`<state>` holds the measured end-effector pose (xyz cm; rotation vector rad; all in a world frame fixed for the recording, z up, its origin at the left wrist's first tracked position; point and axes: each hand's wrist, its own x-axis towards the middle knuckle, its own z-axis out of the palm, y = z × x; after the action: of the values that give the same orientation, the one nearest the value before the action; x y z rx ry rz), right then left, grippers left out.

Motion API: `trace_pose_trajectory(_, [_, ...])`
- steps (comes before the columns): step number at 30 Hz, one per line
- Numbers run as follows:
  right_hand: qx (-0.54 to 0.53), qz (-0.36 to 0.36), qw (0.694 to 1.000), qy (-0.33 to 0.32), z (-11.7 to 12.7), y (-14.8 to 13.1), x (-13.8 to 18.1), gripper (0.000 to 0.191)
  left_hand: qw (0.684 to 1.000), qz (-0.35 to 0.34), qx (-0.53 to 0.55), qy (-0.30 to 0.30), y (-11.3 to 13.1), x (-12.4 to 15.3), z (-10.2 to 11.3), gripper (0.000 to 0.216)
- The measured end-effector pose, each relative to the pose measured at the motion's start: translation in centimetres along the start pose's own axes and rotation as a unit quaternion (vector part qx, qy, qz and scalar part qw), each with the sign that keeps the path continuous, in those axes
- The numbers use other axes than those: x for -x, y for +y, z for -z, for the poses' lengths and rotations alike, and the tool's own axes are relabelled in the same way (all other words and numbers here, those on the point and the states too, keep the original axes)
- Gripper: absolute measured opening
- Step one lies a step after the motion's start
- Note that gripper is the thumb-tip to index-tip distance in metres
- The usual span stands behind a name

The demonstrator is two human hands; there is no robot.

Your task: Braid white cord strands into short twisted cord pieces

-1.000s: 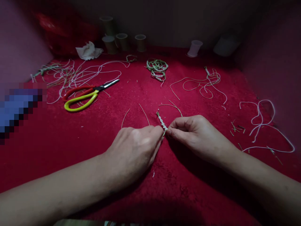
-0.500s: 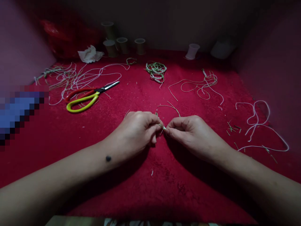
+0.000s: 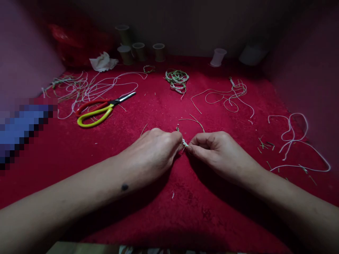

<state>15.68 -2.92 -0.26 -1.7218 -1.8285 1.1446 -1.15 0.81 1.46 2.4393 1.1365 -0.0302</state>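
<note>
A short braided cord, white and green, spans the small gap between my two hands at the middle of the table. My left hand is closed on its left part, the knuckles turned up and the fingertips hidden underneath. Thumb and forefinger of my right hand pinch the other end. A small loop of the cord sticks up behind my left thumb. Loose thin strands curve out behind my right hand, and another strand shows beyond my left knuckles.
Red-and-yellow-handled scissors lie at left beside tangled cords. Finished-looking braids are heaped at the back centre. Spools stand along the back. At right are another braid with loose strands, a white cord and green clippings.
My left hand has rolled over, its fingers tucking under, and more of the braided cord shows between the hands. My right hand keeps its pinch. The whole view has shifted slightly.
</note>
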Motion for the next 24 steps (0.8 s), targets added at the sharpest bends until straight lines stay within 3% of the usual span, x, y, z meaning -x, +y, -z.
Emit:
trace_pose_trajectory(7, [0.022, 0.006, 1.0, -0.006, 0.1, -0.1, 0.2, 0.024, 0.997, 0.004, 0.076, 0.027, 0.2, -0.2, -0.3, 0.012])
trace_pose_trajectory(11, [0.022, 0.014, 1.0, -0.011, 0.1, 0.0, 0.2, 0.024, 0.996, -0.003, 0.063, 0.056, 0.1, -0.2, -1.0, 0.018])
trace_pose_trajectory(24, [0.007, 0.017, 0.999, -0.029, 0.4, 0.1, 0.2, 0.02, 0.996, 0.018, 0.059, 0.069, 0.1, 0.4, -1.2, 0.015])
